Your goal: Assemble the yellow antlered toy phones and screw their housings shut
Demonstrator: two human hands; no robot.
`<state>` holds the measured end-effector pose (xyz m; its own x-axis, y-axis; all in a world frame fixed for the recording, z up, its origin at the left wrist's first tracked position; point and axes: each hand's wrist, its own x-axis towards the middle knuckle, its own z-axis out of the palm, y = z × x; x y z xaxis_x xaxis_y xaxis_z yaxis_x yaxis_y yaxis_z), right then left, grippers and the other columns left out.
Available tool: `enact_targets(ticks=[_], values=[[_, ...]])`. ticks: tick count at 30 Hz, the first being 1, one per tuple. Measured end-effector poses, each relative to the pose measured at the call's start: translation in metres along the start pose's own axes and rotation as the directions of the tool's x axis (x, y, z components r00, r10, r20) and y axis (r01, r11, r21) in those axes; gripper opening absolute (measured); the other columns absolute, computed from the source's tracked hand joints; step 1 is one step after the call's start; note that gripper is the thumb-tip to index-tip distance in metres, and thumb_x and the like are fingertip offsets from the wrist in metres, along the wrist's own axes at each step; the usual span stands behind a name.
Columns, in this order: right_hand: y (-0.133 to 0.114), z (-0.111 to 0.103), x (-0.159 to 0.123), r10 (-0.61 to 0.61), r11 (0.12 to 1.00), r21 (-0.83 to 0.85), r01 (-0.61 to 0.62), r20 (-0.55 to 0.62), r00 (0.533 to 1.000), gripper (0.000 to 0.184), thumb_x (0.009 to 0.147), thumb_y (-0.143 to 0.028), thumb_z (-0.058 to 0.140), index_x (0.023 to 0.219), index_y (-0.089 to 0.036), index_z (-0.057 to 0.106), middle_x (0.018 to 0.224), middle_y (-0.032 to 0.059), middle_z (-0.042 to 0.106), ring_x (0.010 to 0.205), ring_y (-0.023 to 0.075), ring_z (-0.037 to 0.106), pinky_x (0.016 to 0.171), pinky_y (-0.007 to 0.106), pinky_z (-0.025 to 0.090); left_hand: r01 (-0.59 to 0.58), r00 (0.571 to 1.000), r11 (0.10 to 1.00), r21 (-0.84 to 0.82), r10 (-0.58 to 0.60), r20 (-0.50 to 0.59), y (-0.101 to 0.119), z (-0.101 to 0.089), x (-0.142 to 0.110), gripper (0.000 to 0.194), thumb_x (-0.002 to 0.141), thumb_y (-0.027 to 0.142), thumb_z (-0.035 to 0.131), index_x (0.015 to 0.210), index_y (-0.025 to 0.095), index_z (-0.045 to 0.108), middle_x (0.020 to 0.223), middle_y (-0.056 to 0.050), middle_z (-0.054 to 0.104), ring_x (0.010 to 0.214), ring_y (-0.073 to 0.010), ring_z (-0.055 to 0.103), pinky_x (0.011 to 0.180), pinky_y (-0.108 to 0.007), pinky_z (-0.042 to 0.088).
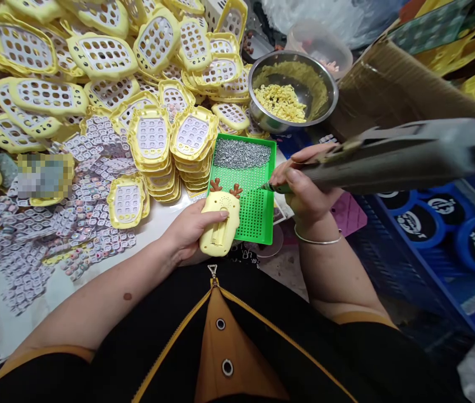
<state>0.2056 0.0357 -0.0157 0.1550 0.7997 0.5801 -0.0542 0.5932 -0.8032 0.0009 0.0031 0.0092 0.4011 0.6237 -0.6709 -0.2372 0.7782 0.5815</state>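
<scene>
My left hand (191, 229) is closed around a pale yellow toy phone (220, 218) with brown antlers, its back side up and the battery recess showing. My right hand (308, 184) grips an electric screwdriver (372, 159), whose body runs off to the right. The driver's tip points left over a green perforated tray (254, 215), apart from the toy. Small silver screws (241, 154) fill the tray's far end. Close by on the left stand stacks of yellow toy shells (193, 131) with white keypads in them.
Yellow shells (103, 56) are heaped at the back left. Loose keypad sheets (94, 207) cover the table's left side. A steel bowl (271, 67) of small yellow pieces stands behind the tray. On the right are a cardboard box (372, 78) and a blue crate (431, 285) holding round blue items.
</scene>
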Motion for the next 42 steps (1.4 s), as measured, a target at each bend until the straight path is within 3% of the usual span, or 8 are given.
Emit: enact_targets(ticks=[4,9,21,26,31,35,38,42], values=[[-0.043,0.022,0.005,-0.090,0.983,0.154,0.103,-0.089,0.992,0.014,0.079,-0.028,0.073,0.091,-0.030,0.068,0.055,-0.0078,0.055,0.045,0.0106,0.054,0.045,0.027,0.047,-0.006,1.000,1.000,0.012,0.006,-0.002,-0.002,0.000,0.000,0.033,0.072,0.012,0.072,0.104,0.013,0.065,0.086,-0.008,0.073,0.069,-0.0180,0.067,0.067,-0.032,0.054],[-0.080,0.045,0.008,-0.032,0.982,0.190,0.018,0.074,0.997,0.010,0.083,-0.034,0.071,0.087,-0.033,0.063,0.055,-0.0080,0.051,0.044,0.0119,0.052,0.046,0.030,0.052,-0.030,0.999,0.999,-0.018,0.031,0.028,-0.005,-0.001,0.000,0.029,0.072,0.011,0.072,0.100,0.015,0.066,0.081,-0.005,0.072,0.068,-0.0169,0.066,0.067,-0.031,0.052],[-0.052,0.066,0.012,0.048,0.974,0.207,-0.091,0.205,0.978,0.022,0.082,-0.041,0.071,0.084,-0.031,0.052,0.054,-0.0082,0.050,0.040,0.0141,0.050,0.041,0.033,0.047,-0.031,0.999,0.996,0.083,0.029,0.033,-0.005,0.001,0.000,0.022,0.070,0.012,0.071,0.091,0.013,0.066,0.079,-0.006,0.070,0.067,-0.0168,0.064,0.069,-0.031,0.048],[-0.037,0.064,0.015,0.055,0.969,0.205,-0.136,0.358,0.932,0.033,0.077,-0.052,0.072,0.078,-0.030,0.047,0.051,-0.0101,0.050,0.041,0.0128,0.051,0.047,0.034,0.050,-0.017,1.000,0.997,0.082,0.015,0.025,-0.004,0.001,0.001,0.014,0.071,0.012,0.070,0.084,0.013,0.065,0.076,-0.006,0.070,0.066,-0.0172,0.064,0.069,-0.032,0.049],[-0.034,0.062,0.012,0.028,0.964,0.232,-0.126,0.386,0.922,0.033,0.078,-0.049,0.072,0.077,-0.029,0.046,0.052,-0.0096,0.052,0.043,0.0130,0.051,0.050,0.035,0.053,-0.016,0.999,0.994,0.110,0.011,0.047,-0.004,-0.001,0.002,0.016,0.068,0.013,0.072,0.083,0.014,0.066,0.074,-0.005,0.069,0.063,-0.0162,0.063,0.066,-0.030,0.048],[-0.052,0.059,0.009,-0.069,0.959,0.280,-0.035,0.352,0.934,0.020,0.081,-0.034,0.071,0.082,-0.029,0.051,0.055,-0.0079,0.053,0.042,0.0126,0.052,0.041,0.030,0.048,-0.029,0.999,0.990,0.138,0.025,0.034,-0.003,-0.001,0.003,0.015,0.069,0.014,0.073,0.083,0.013,0.066,0.074,-0.006,0.069,0.063,-0.0161,0.063,0.064,-0.029,0.046],[-0.060,0.049,0.010,-0.025,0.985,0.171,-0.014,0.224,0.974,0.025,0.079,-0.042,0.072,0.092,-0.032,0.052,0.051,-0.0086,0.048,0.039,0.0147,0.051,0.042,0.033,0.050,-0.025,1.000,0.996,0.090,0.025,0.002,-0.003,0.001,0.003,0.019,0.072,0.014,0.071,0.090,0.013,0.066,0.078,-0.007,0.071,0.066,-0.0174,0.064,0.066,-0.031,0.049],[-0.036,0.025,0.008,-0.013,0.999,0.033,0.011,0.054,0.998,0.024,0.077,-0.044,0.074,0.089,-0.035,0.056,0.053,-0.0069,0.049,0.043,0.0148,0.052,0.042,0.032,0.047,-0.096,0.994,0.995,-0.012,0.096,-0.051,-0.002,0.002,0.004,0.030,0.077,0.015,0.068,0.107,0.017,0.063,0.091,-0.007,0.073,0.074,-0.0180,0.067,0.072,-0.032,0.054]])
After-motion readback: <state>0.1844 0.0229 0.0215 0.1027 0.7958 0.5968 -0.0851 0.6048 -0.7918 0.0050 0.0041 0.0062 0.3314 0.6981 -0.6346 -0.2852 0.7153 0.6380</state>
